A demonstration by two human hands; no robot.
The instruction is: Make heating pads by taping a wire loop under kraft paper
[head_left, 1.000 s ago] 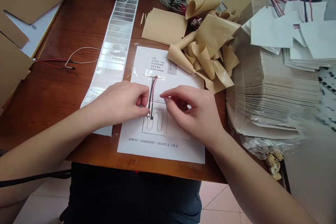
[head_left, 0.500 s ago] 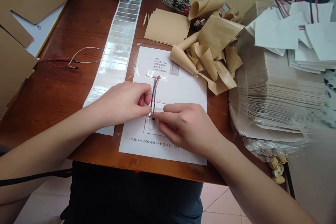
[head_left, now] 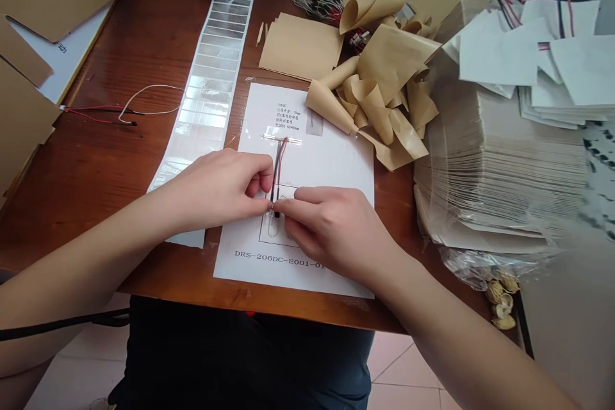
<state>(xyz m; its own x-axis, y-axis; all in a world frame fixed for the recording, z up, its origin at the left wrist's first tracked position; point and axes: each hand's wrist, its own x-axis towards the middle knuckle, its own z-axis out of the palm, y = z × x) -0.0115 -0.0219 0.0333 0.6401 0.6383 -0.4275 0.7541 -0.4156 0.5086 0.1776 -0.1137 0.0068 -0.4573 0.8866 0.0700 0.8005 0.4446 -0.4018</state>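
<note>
Presently your left hand (head_left: pixel 216 189) is closed in a pinch, thumb and forefinger on the low end of the black-and-red twin lead (head_left: pixel 277 166). The lead lies lengthwise on the printed sheet (head_left: pixel 298 269), running from a strip of clear tape (head_left: pixel 283 139) down to your fingertips (head_left: pixel 269 206). Your right hand (head_left: pixel 334 227) comes in from the other side, fingers curled and meeting the left at that same end. I cannot tell whether it grips the lead or only touches it, since the fingers hide the tip.

Risks, as I judge them: an uneven pull could skew the lead off the outline printed beneath it or lift it from the tape. The red and black strands sit close together, so a careless pinch could cross them or kink the thin wire near the tip. The crumpled kraft paper (head_left: pixel 384 70) crowds the sheet's upper right edge, and a wide wrist movement could knock it onto your work. The label strip (head_left: pixel 211 77) runs beneath your left forearm, so dragging that arm could shift it. I see nothing fixing the sheet to the wooden table (head_left: pixel 96 64); if the sheet slid, it would carry the lead along.
</note>
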